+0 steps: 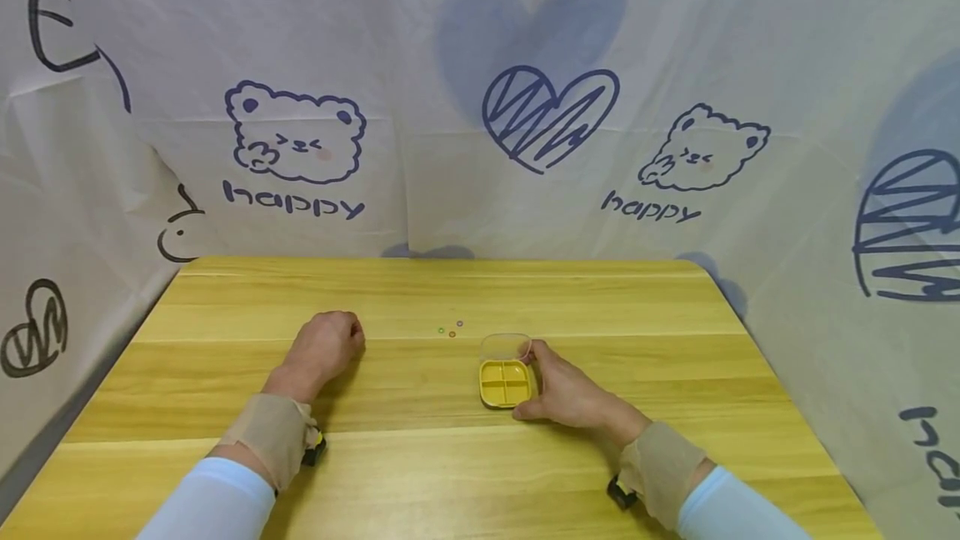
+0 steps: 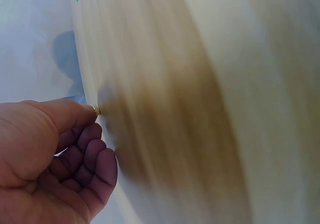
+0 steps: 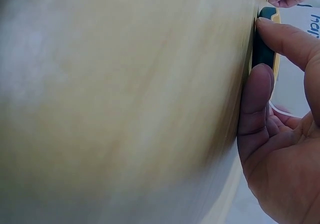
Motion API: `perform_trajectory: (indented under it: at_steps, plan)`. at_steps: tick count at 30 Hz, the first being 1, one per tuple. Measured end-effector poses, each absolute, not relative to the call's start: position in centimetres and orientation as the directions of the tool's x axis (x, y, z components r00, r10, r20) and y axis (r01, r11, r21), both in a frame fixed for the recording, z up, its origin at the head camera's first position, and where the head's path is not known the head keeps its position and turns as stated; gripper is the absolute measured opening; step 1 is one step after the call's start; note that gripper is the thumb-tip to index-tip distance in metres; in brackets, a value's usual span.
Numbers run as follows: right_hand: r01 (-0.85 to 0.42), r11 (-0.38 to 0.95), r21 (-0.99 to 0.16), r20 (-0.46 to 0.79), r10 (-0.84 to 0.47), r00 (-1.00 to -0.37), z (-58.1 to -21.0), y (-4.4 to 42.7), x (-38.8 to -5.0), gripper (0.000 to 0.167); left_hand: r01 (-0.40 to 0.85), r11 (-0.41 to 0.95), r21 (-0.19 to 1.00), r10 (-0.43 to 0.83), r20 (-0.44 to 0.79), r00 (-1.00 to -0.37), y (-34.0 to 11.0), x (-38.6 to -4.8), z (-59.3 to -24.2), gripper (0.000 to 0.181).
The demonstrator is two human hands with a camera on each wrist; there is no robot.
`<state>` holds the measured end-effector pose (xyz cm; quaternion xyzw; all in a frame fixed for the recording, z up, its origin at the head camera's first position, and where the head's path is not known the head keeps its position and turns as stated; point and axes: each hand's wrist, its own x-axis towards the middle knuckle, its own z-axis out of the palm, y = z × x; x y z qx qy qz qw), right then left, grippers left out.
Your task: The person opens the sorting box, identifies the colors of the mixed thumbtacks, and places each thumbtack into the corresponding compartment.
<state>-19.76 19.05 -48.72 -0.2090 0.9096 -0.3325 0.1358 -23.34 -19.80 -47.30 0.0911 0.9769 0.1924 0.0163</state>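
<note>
Yellow rounded-square, four-compartment plastic box (image 1: 506,383), on the wooden counter (image 1: 420,473) in the head view, looks light, stiff, best held by its walls; the left wrist view shows the left hand (image 2: 55,171) pinching a tiny yellowish piece (image 2: 97,109), the right wrist view the right hand (image 3: 292,149) gripping the box's side.

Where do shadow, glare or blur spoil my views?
Head: pale sheen on the table toward the bottom of the frame; left wrist: broad, soft brown shadow beside the left hand, wood grain smeared; right wrist: milky glare at left, tabletop blurred, the box clearer.
</note>
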Motion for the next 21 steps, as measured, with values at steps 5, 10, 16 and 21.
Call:
perform_trajectory:
  at_steps: [5, 10, 16, 21]
  plan:
    - [-0.284, 0.690, -0.666, -0.109, -0.467, -0.877, -48.79, 18.99, -19.76, 0.078, 0.153, 0.910, 0.385, 0.169, -0.008, -0.986, -19.77, -23.19, -47.34, 0.017]
    - [-0.279, 0.690, -0.667, -0.116, -0.467, -0.877, -48.77, 18.96, -19.75, 0.078, 0.136, 0.911, 0.390, 0.156, -0.021, -0.987, -19.78, -22.97, -47.38, 0.018]
    - [-0.284, 0.691, -0.664, -0.114, -0.470, -0.875, -48.70, 18.97, -19.78, 0.079, 0.154, 0.905, 0.396, 0.168, -0.003, -0.986, -19.74, -22.70, -47.28, 0.016]
    - [-0.278, 0.695, -0.663, -0.122, -0.467, -0.876, -48.50, 18.95, -19.71, 0.078, 0.181, 0.901, 0.394, 0.190, 0.017, -0.982, -19.44, -22.42, -47.31, 0.013]
